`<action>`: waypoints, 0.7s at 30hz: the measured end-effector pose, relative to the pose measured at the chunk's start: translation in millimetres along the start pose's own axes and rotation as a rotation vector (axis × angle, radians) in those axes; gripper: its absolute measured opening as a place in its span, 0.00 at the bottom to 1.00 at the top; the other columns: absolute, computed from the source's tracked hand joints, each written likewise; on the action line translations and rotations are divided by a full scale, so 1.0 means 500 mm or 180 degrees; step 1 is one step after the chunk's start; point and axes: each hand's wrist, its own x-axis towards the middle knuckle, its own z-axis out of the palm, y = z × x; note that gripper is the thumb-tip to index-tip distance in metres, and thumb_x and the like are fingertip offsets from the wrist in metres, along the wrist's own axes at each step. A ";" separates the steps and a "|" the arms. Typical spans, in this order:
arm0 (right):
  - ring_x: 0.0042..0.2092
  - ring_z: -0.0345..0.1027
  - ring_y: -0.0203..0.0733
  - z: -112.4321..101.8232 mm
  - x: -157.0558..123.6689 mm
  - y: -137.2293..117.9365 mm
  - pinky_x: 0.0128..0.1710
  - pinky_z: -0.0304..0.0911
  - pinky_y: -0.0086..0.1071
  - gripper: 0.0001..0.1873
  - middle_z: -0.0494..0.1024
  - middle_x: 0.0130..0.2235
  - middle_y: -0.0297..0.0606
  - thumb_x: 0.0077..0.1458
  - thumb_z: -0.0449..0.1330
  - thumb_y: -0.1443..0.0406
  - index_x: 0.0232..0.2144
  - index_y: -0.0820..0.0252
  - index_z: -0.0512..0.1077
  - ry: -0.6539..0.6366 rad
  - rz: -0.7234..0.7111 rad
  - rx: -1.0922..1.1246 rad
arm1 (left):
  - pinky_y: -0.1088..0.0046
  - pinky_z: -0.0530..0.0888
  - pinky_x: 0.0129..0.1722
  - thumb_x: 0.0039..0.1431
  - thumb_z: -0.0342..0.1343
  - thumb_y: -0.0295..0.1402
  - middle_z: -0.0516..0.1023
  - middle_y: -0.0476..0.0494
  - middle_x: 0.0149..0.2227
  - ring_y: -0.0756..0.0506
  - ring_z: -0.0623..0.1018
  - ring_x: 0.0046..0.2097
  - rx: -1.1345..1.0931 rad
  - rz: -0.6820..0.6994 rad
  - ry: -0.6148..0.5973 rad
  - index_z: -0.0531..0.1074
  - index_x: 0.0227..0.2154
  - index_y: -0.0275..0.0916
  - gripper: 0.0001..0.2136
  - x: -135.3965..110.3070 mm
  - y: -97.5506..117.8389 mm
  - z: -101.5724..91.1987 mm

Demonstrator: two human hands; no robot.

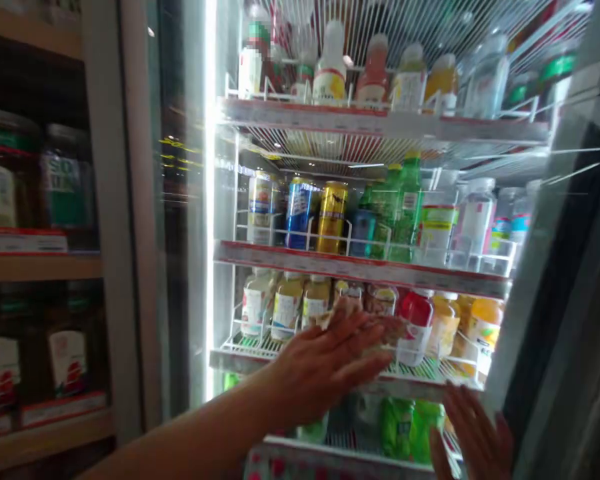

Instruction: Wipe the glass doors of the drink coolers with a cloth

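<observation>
My left hand (325,363) reaches in from the lower left, palm down, its fingers stretched out and holding nothing. It is at the glass door of a lit drinks fridge, and a faint reflection of fingers shows just beyond its tips. Whether it touches the glass I cannot tell. Behind it, partly covered, stand juice bottles (286,307) and a red-filled bottle (415,327) on the third shelf. Lower right, my right hand (473,427) is raised with fingers extended and slightly blurred, in front of the glass near the dark door edge. Nothing shows in it.
Cans such as a gold can (331,217) and green bottles (409,207) fill the middle shelf; more bottles stand on the top shelf (380,120). Green packages (397,427) lie low down. A wooden shelf unit (40,267) with dark jars is at left.
</observation>
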 end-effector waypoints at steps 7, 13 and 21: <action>0.60 0.65 0.47 -0.057 0.352 -0.021 0.53 0.66 0.37 0.36 0.77 0.52 0.46 0.60 0.55 0.72 0.70 0.65 0.52 -0.0169 -0.0105 0.0704 | 0.65 0.72 0.61 0.74 0.50 0.30 0.63 0.43 0.66 0.45 0.65 0.65 -0.0671 0.0472 0.0083 0.59 0.61 0.43 0.16 0.208 -0.085 -0.143; 0.68 0.52 0.55 -0.141 0.627 0.034 0.63 0.55 0.49 0.20 0.74 0.57 0.39 0.62 0.60 0.64 0.56 0.54 0.67 -0.0801 0.0429 0.0993 | 0.72 0.81 0.45 0.74 0.49 0.31 0.70 0.38 0.56 0.46 0.77 0.50 -0.0887 0.0126 0.0229 0.58 0.61 0.41 0.16 0.371 -0.141 -0.280; 0.47 0.73 0.42 -0.212 0.788 0.075 0.43 0.73 0.34 0.26 0.76 0.47 0.35 0.52 0.68 0.64 0.50 0.50 0.62 -0.1433 0.2309 0.3726 | 0.66 0.82 0.43 0.69 0.54 0.26 0.62 0.40 0.64 0.40 0.72 0.58 -0.0286 0.0762 0.0093 0.58 0.64 0.50 0.25 0.473 -0.185 -0.391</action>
